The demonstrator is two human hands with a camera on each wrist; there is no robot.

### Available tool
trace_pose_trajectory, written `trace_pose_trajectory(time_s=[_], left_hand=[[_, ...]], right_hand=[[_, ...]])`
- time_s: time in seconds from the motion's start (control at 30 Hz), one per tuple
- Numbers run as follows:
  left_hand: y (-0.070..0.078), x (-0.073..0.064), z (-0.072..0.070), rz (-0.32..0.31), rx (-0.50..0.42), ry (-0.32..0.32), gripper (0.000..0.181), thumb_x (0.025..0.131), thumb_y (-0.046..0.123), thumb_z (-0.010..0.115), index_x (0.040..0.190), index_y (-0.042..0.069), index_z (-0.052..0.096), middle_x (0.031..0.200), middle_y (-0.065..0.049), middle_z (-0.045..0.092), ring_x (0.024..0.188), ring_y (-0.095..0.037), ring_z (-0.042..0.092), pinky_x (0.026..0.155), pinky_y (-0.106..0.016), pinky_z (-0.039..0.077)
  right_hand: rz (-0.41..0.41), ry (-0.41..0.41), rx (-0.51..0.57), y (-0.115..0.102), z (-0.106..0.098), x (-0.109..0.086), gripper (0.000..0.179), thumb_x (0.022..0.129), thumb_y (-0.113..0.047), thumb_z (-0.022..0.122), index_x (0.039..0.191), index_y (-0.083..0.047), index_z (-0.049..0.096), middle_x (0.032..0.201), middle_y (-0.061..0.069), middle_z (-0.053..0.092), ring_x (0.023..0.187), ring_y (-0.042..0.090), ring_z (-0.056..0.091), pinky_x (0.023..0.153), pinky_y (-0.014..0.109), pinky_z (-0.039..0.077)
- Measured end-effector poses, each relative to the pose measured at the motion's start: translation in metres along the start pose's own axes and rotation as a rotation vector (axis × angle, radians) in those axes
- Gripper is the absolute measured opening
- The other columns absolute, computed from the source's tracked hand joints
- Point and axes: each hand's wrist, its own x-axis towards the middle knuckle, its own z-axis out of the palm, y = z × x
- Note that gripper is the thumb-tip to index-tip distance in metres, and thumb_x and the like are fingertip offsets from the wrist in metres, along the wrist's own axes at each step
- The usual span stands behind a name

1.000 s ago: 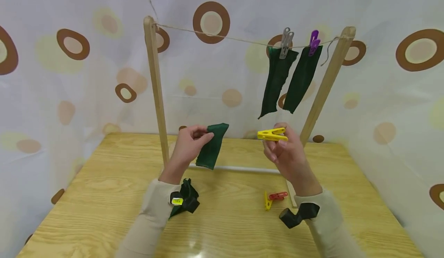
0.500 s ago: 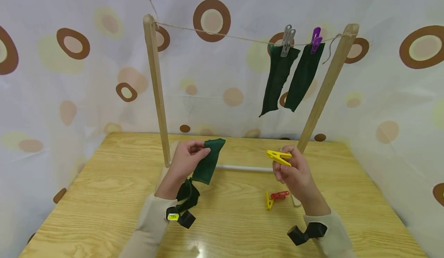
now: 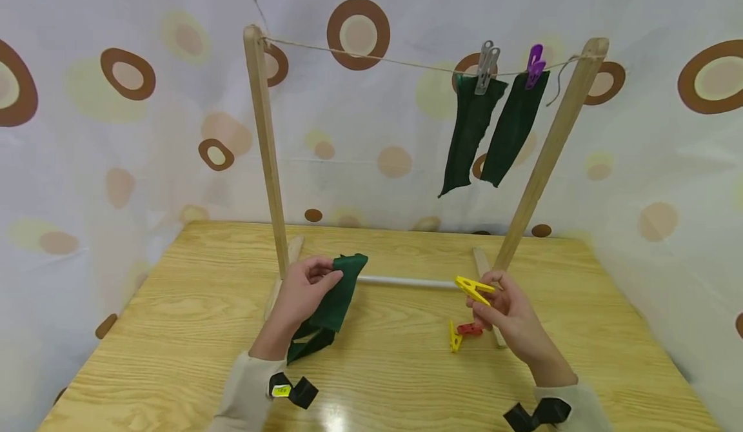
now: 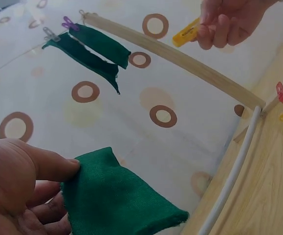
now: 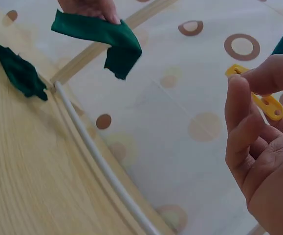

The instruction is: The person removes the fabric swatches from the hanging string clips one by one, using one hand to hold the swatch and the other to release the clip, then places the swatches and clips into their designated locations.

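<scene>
Left hand (image 3: 300, 293) is pinching a green cloth strip (image 3: 341, 293) by its upper edge, and the strip is hanging above the table (image 3: 383, 380), near a crumpled dark-green cloth (image 3: 316, 342) lying there. Right hand (image 3: 516, 322) is pinching a yellow clothespin (image 3: 471, 287), well apart from the strip. Below it, a second yellow clothespin (image 3: 455, 339) and a red clothespin (image 3: 469, 329) are lying close together. Overhead, a gray clothespin (image 3: 486, 69) and a purple clothespin (image 3: 535, 68) are holding two hanging cloths (image 3: 471, 132) on a twine line (image 3: 371, 58) stretching between wooden posts (image 3: 267, 148).
</scene>
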Motion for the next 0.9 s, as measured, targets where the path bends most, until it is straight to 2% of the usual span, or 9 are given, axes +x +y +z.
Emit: trace_pose_trajectory(time_s=[0.13, 0.23, 0.33, 0.47, 0.6, 0.77, 0.9], left_hand=[[-0.004, -0.005, -0.004, -0.002, 0.026, 0.040, 0.020, 0.091, 0.010, 0.066, 0.106, -0.001, 0.068, 0.094, -0.012, 0.066, 0.084, -0.016, 0.062, 0.080, -0.030, 0.052], [-0.008, -0.007, -0.005, -0.018, 0.015, 0.028, 0.019, 0.091, 0.009, 0.066, 0.106, -0.003, 0.067, 0.092, -0.012, 0.066, 0.082, -0.015, 0.061, 0.079, -0.027, 0.052], [-0.013, -0.008, -0.005, -0.034, 0.008, 0.021, 0.020, 0.091, 0.008, 0.065, 0.106, -0.004, 0.067, 0.092, -0.012, 0.065, 0.080, -0.014, 0.061, 0.076, -0.023, 0.050], [-0.021, -0.009, -0.003, -0.025, 0.029, 0.053, 0.019, 0.090, 0.007, 0.066, 0.105, -0.004, 0.068, 0.092, -0.012, 0.065, 0.079, -0.012, 0.061, 0.073, -0.020, 0.049], [-0.028, -0.011, -0.004, -0.026, 0.039, 0.072, 0.019, 0.089, 0.006, 0.067, 0.104, -0.005, 0.068, 0.092, -0.013, 0.066, 0.077, -0.011, 0.059, 0.070, -0.018, 0.049], [-0.033, -0.012, -0.009, -0.053, 0.055, 0.019, 0.020, 0.090, 0.006, 0.066, 0.106, -0.006, 0.067, 0.095, -0.014, 0.067, 0.079, -0.010, 0.059, 0.071, -0.019, 0.049], [-0.039, -0.013, -0.012, -0.041, 0.072, -0.017, 0.017, 0.089, 0.003, 0.065, 0.102, -0.007, 0.066, 0.093, -0.016, 0.068, 0.078, -0.010, 0.060, 0.071, -0.020, 0.049]], right_hand=[[0.069, 0.019, -0.015, 0.005, -0.007, -0.013, 0.032, 0.095, 0.013, 0.043, 0.113, -0.013, 0.044, 0.098, -0.003, 0.068, 0.061, 0.004, 0.052, 0.045, 0.029, 0.035], [0.091, 0.020, 0.015, 0.011, -0.011, -0.024, 0.033, 0.096, 0.013, 0.042, 0.116, -0.013, 0.045, 0.101, -0.003, 0.068, 0.057, 0.010, 0.047, 0.045, 0.036, 0.029], [0.095, 0.034, 0.014, 0.015, -0.014, -0.033, 0.033, 0.096, 0.012, 0.042, 0.118, -0.013, 0.045, 0.100, -0.004, 0.068, 0.058, 0.008, 0.048, 0.047, 0.037, 0.027], [0.123, 0.060, -0.042, 0.018, -0.016, -0.038, 0.033, 0.096, 0.011, 0.045, 0.118, -0.013, 0.045, 0.097, -0.005, 0.068, 0.065, 0.003, 0.054, 0.047, 0.031, 0.033], [0.171, 0.075, -0.098, 0.021, -0.018, -0.043, 0.033, 0.095, 0.009, 0.048, 0.118, -0.014, 0.046, 0.096, -0.006, 0.067, 0.066, 0.004, 0.057, 0.050, 0.025, 0.042], [0.222, 0.083, -0.182, 0.027, -0.022, -0.052, 0.031, 0.094, 0.006, 0.053, 0.118, -0.012, 0.048, 0.095, -0.001, 0.069, 0.063, 0.007, 0.058, 0.047, 0.031, 0.042], [0.277, 0.059, -0.306, 0.031, -0.028, -0.054, 0.028, 0.093, 0.001, 0.058, 0.119, -0.003, 0.048, 0.092, 0.009, 0.068, 0.060, 0.014, 0.058, 0.048, 0.033, 0.045]])
